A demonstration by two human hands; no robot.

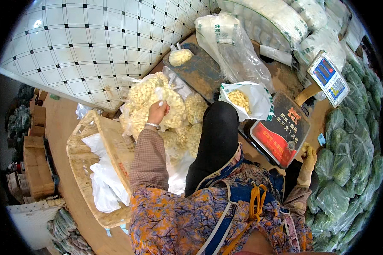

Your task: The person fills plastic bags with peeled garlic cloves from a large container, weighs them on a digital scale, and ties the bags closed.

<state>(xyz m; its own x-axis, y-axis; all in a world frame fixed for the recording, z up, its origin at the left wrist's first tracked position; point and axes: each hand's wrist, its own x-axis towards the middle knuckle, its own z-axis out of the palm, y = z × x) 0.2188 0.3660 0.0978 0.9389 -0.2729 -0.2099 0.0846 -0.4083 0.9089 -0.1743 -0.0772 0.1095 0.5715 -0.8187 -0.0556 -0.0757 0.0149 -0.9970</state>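
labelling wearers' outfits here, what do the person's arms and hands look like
The left hand is ungloved, with a thin, pale, shiny bracelet at the wrist; the right hand appears to wear a yellowish glove. Both arms have brownish checked sleeves. No cables show.

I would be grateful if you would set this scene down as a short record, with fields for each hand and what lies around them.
Left hand: fingers closed at the top of a clear bag of pale pieces
Right hand: beside the scale; whether it holds anything is unclear
Open bag: white bag with pale pieces inside, next to the scale
Left side: yellow crate holding white plastic bags
Right side: clear bags of green produce
Background: white tiled panel
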